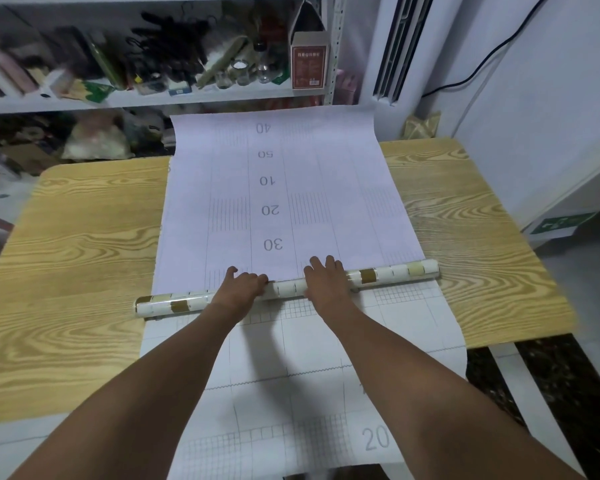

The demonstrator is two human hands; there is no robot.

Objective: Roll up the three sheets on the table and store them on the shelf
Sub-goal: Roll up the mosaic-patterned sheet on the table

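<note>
Hands on half-rolled sheet, tabletop.
Left hand (245,282) and right hand (326,277) press flat on roll (288,289), fingers (321,263) spread, gripping nothing; sheet (274,188) lies unrolled toward shelf (153,98) on tabletop (84,237).

Half-rolled tile-patterned sheet (395,275) atop gridded sheet (326,358) on table (84,254)

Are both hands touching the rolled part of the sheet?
Touching. The head view shows the left hand and right hand pressed flat on the roll, fingers over its top.
</note>
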